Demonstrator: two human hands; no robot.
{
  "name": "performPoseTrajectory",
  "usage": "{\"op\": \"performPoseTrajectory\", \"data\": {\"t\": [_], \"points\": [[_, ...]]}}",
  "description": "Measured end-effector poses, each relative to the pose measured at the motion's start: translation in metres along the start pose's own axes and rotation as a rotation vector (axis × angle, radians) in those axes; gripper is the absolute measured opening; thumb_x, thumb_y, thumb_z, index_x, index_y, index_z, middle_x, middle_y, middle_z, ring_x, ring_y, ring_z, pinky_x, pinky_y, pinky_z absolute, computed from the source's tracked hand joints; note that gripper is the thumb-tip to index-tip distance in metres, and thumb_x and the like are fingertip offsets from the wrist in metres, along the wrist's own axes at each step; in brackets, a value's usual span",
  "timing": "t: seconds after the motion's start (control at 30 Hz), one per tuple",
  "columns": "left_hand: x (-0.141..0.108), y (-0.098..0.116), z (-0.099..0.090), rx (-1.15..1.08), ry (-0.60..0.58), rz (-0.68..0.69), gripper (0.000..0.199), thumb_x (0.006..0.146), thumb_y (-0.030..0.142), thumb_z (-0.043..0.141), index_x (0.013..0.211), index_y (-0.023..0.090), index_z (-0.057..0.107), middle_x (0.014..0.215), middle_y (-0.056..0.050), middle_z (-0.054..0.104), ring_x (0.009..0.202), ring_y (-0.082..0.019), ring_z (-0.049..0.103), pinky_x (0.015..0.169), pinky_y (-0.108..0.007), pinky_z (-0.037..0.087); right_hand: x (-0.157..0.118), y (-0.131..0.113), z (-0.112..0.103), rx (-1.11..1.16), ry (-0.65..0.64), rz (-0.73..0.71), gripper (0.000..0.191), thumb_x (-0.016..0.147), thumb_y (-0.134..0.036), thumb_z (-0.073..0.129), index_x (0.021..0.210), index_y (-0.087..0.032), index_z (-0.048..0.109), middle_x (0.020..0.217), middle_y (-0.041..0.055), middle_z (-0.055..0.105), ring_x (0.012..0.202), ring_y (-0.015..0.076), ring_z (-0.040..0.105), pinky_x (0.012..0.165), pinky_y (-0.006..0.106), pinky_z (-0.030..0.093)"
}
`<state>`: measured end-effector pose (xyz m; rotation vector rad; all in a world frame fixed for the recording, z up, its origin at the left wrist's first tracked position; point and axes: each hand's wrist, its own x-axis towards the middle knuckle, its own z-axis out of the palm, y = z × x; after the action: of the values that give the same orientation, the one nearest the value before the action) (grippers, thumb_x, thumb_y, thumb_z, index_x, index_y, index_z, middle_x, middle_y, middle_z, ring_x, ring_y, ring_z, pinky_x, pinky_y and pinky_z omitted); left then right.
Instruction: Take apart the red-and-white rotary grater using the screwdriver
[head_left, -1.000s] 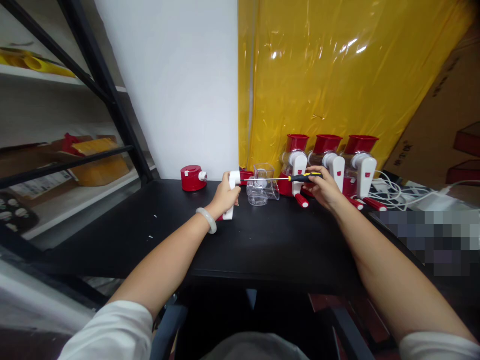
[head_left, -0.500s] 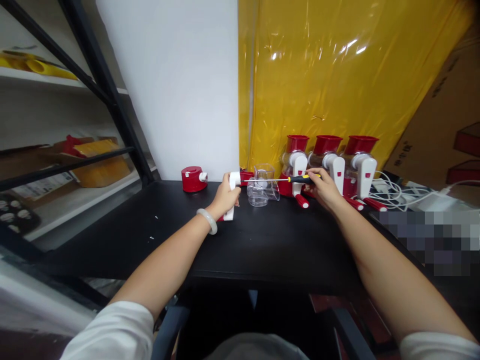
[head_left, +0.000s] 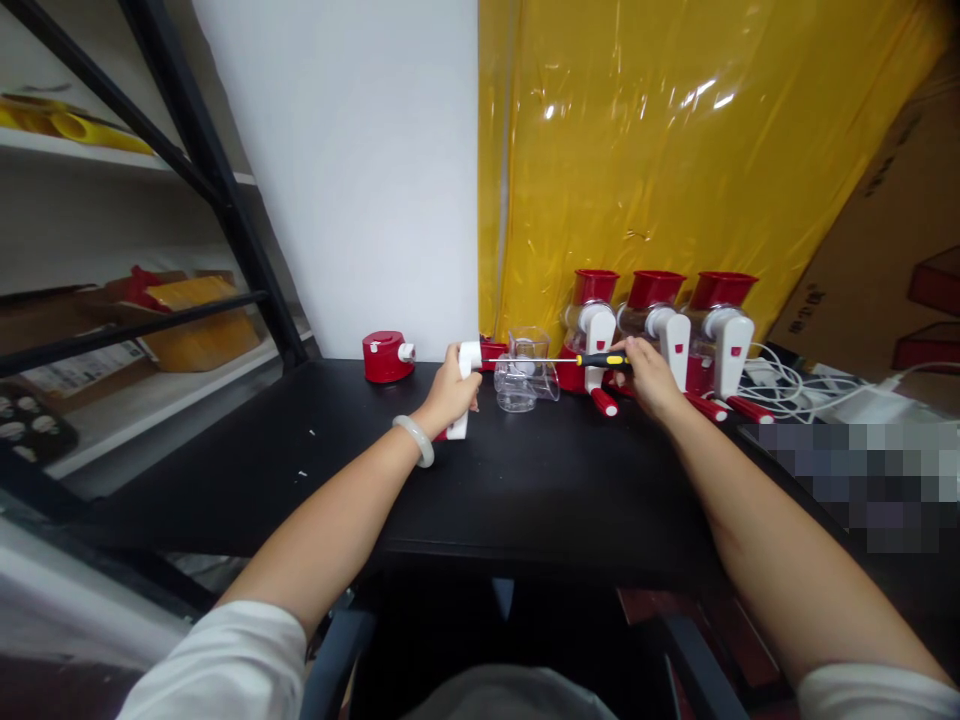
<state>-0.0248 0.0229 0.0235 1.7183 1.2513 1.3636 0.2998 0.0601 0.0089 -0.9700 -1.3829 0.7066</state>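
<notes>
My left hand (head_left: 451, 388) is closed around a white crank handle (head_left: 470, 357) and holds it above the black table. A screwdriver (head_left: 598, 360) with a black and yellow grip lies level in the fingers of my right hand (head_left: 646, 372), its long shaft pointing left and its tip at the handle's white end. Behind the shaft stands a clear plastic housing (head_left: 517, 385), with a red part (head_left: 493, 352) beside it. A red round base (head_left: 388, 358) with a white knob sits left of my left hand.
Three red and white crank machines (head_left: 599, 330) stand at the back right of the table (head_left: 495, 500). White cables and an adapter (head_left: 874, 404) lie right of them. Black rack posts (head_left: 217, 190) rise at the left; a yellow-wrapped panel (head_left: 675, 130) stands behind.
The fingers of my right hand have shifted on the screwdriver's grip and the grip has turned a little. My left hand and the crank handle have hardly moved.
</notes>
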Motion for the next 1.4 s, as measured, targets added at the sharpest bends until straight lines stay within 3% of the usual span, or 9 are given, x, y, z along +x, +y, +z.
{"op": "performPoseTrajectory", "data": {"t": [0.13, 0.33, 0.63, 0.8, 1.0, 1.1, 1.23, 1.3, 1.4], "points": [[-0.001, 0.001, 0.000, 0.007, 0.001, -0.016, 0.047, 0.071, 0.008, 0.051, 0.116, 0.021, 0.042, 0.056, 0.009, 0.049, 0.041, -0.012, 0.052, 0.043, -0.022, 0.045, -0.002, -0.001, 0.001, 0.068, 0.043, 0.083, 0.034, 0.075, -0.056, 0.071, 0.087, -0.027, 0.057, 0.063, -0.0043, 0.056, 0.049, 0.0125, 0.052, 0.048, 0.028, 0.046], [-0.001, -0.002, 0.001, 0.031, -0.028, -0.003, 0.045, 0.071, 0.010, 0.051, 0.113, 0.021, 0.042, 0.056, 0.009, 0.050, 0.042, -0.013, 0.053, 0.044, -0.024, 0.046, -0.005, -0.010, 0.002, 0.195, 0.052, 0.094, 0.027, 0.067, -0.036, 0.072, 0.088, -0.026, 0.058, 0.082, -0.0021, 0.060, 0.063, 0.0111, 0.059, 0.054, 0.025, 0.050], [0.001, -0.002, 0.000, 0.000, -0.008, -0.008, 0.049, 0.071, 0.009, 0.052, 0.118, 0.021, 0.042, 0.057, 0.009, 0.050, 0.041, -0.012, 0.052, 0.044, -0.022, 0.045, 0.000, -0.001, 0.000, 0.049, 0.042, 0.057, 0.046, 0.079, -0.071, 0.060, 0.085, -0.025, 0.059, 0.063, -0.0020, 0.058, 0.048, 0.0127, 0.053, 0.045, 0.028, 0.048], [0.000, -0.001, 0.000, -0.001, -0.006, -0.012, 0.050, 0.071, 0.009, 0.052, 0.119, 0.020, 0.042, 0.057, 0.009, 0.050, 0.042, -0.012, 0.052, 0.044, -0.023, 0.045, -0.003, -0.004, 0.002, 0.102, 0.048, 0.096, 0.038, 0.072, -0.057, 0.074, 0.085, -0.025, 0.058, 0.066, -0.0035, 0.058, 0.049, 0.0103, 0.053, 0.047, 0.025, 0.046], [0.000, -0.003, 0.000, 0.004, -0.025, -0.005, 0.048, 0.070, 0.009, 0.052, 0.116, 0.021, 0.042, 0.057, 0.009, 0.050, 0.041, -0.013, 0.053, 0.043, -0.023, 0.045, -0.007, -0.012, 0.004, 0.233, 0.006, 0.094, 0.028, 0.069, -0.036, 0.073, 0.090, -0.027, 0.056, 0.079, -0.0037, 0.060, 0.057, 0.0109, 0.058, 0.056, 0.027, 0.052], [0.000, -0.003, 0.000, 0.005, -0.022, -0.003, 0.047, 0.070, 0.009, 0.052, 0.115, 0.021, 0.043, 0.056, 0.009, 0.050, 0.041, -0.013, 0.053, 0.043, -0.022, 0.045, -0.004, -0.010, 0.002, 0.238, 0.022, 0.096, 0.027, 0.073, -0.044, 0.071, 0.087, -0.027, 0.056, 0.078, -0.0033, 0.060, 0.055, 0.0119, 0.059, 0.054, 0.029, 0.053], [-0.001, 0.001, 0.000, -0.003, -0.007, -0.011, 0.049, 0.070, 0.009, 0.051, 0.117, 0.020, 0.042, 0.057, 0.009, 0.050, 0.042, -0.012, 0.052, 0.045, -0.023, 0.045, 0.000, -0.002, 0.001, 0.112, 0.020, 0.113, 0.042, 0.083, -0.067, 0.057, 0.084, -0.025, 0.059, 0.056, -0.0019, 0.055, 0.046, 0.0152, 0.053, 0.045, 0.031, 0.047], [-0.002, 0.003, -0.001, 0.003, 0.000, -0.007, 0.049, 0.070, 0.009, 0.050, 0.117, 0.020, 0.042, 0.058, 0.009, 0.050, 0.042, -0.012, 0.052, 0.046, -0.024, 0.046, 0.000, 0.000, 0.000, 0.040, 0.010, 0.089, 0.041, 0.082, -0.066, 0.061, 0.084, -0.025, 0.061, 0.050, -0.0038, 0.050, 0.043, 0.0137, 0.049, 0.043, 0.028, 0.044], [-0.002, 0.004, 0.000, 0.000, 0.008, -0.011, 0.050, 0.070, 0.009, 0.050, 0.118, 0.020, 0.041, 0.058, 0.009, 0.050, 0.042, -0.013, 0.052, 0.046, -0.024, 0.047, -0.003, -0.003, 0.002, 0.086, 0.047, 0.096, 0.034, 0.074, -0.054, 0.073, 0.085, -0.024, 0.061, 0.060, -0.0045, 0.056, 0.046, 0.0109, 0.051, 0.043, 0.024, 0.043]]}}
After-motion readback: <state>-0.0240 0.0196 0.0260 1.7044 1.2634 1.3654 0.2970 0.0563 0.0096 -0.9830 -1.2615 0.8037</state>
